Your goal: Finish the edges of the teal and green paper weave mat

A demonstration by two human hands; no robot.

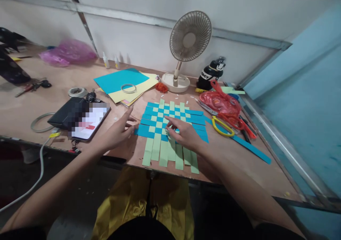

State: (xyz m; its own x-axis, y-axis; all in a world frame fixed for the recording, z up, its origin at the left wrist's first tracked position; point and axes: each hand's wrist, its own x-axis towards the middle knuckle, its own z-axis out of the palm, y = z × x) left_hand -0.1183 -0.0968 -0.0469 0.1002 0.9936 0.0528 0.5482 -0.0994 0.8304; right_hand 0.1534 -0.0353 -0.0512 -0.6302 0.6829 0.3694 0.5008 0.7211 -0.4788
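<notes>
A woven paper mat (160,124) of blue and pale green strips lies flat on the table in front of me. Long green strip ends (163,154) point toward the table's near edge, and blue ends stick out at both sides. My left hand (119,129) is at the mat's left edge, thumb and fingers apart, its fingertips by the ends of the blue strips. Over the right half of the weave is my right hand (185,133), index finger stretched out and the others loosely bent, fingertips at the checkered middle. It covers part of the lower right weave.
Yellow-handled scissors (222,126), a loose blue strip (252,149) and a red plastic bag (221,101) lie at right. Behind stand a fan (176,81) and a black bottle (210,74). Paper sheets (119,81), a phone (92,122) and a black wallet (68,113) lie leftward.
</notes>
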